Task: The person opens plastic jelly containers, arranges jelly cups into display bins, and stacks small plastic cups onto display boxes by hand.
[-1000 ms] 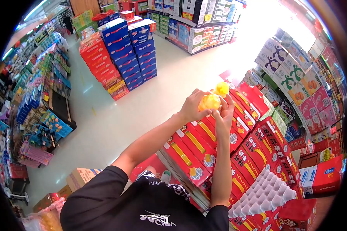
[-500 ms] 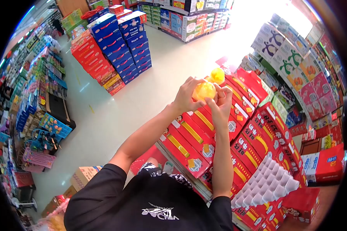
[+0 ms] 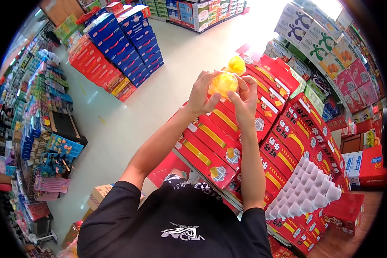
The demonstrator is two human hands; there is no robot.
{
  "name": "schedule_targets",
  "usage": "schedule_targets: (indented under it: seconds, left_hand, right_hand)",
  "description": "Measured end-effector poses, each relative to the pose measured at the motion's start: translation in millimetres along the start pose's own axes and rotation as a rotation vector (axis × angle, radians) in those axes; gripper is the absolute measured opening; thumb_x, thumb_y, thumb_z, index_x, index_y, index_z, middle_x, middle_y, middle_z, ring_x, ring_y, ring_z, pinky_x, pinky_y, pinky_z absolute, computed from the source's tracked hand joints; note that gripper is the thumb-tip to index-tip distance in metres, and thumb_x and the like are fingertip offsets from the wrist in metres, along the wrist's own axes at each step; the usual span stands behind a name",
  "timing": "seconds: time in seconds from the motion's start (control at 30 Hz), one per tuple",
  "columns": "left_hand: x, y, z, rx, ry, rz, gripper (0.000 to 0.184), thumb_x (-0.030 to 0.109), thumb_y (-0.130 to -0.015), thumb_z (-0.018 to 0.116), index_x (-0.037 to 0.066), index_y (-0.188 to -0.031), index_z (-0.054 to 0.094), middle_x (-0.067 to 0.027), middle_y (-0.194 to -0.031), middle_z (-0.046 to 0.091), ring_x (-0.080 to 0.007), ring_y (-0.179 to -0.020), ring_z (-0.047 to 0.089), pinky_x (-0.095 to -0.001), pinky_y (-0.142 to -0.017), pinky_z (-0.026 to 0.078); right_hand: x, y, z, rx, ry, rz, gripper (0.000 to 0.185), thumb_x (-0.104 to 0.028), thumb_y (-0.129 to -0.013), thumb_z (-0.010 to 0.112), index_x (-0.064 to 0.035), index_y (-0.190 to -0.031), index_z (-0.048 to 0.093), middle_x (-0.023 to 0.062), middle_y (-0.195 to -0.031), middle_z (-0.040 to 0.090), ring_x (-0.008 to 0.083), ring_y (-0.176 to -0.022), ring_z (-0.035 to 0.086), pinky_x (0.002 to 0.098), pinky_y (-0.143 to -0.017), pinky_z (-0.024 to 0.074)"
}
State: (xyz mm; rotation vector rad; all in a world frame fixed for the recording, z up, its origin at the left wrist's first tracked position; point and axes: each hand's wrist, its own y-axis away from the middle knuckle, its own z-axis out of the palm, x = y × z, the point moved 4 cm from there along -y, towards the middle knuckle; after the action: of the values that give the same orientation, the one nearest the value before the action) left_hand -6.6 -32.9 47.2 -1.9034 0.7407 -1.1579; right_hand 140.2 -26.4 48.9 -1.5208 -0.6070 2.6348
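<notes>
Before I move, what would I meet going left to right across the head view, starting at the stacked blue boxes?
Stacked blue boxes, left hand, held yellow object, right hand, pale egg tray, red-and-white box.

Glossy pale-grey floor (image 3: 112, 139), long crowded multicoloured merchandise shelving (image 3: 51, 99) down left side, brown wooden panel (image 3: 59, 10) upper left, strong white glare (image 3: 264, 26) near top right.

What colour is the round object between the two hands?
The round object is yellow with orange tints, seen best in the head view.
</notes>
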Motion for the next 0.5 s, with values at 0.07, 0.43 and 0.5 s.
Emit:
schedule_targets:
  seconds: [0.07,0.43,0.5]
  left_hand:
    - [3.0,-0.8,-0.4,-0.006,-0.037,-0.012,0.047,0.035,-0.087,0.058,-0.001,-0.117,0.053,-0.0176,-0.1,0.059,-0.0321,-0.087,0.057,-0.0404,-0.077,0.049]
    - [1.2,3.2,7.1,-0.007,-0.13,-0.012,0.066,0.052,-0.081,0.072,0.003,-0.121,0.057,-0.0107,-0.098,0.063,-0.0236,-0.083,0.059,-0.0328,-0.07,0.049]
    - [0.9,3.0,6.9,-0.011,-0.128,-0.015,0.068,0.055,-0.08,0.072,0.003,-0.12,0.057,-0.0101,-0.097,0.063,-0.0223,-0.082,0.059,-0.0317,-0.069,0.049]
  right_hand:
    - [0.8,-0.2,-1.9,-0.033,0.018,-0.012,0.055,0.008,-0.081,0.064,-0.0043,-0.125,0.034,0.0174,-0.125,0.055,0.0108,-0.098,0.057,0.0237,-0.082,0.0515]
    - [-2.7,-2.1,-1.5,-0.036,0.026,-0.001,0.052,0.008,-0.081,0.063,-0.0036,-0.121,0.031,0.0172,-0.12,0.054,0.0199,-0.108,0.059,0.0291,-0.089,0.0544]
    - [-0.4,-1.9,-4.7,-0.021,0.027,-0.013,0.048,0.009,-0.08,0.063,-0.0058,-0.114,0.032,0.0171,-0.118,0.053,0.0202,-0.107,0.06,0.0286,-0.087,0.0552]
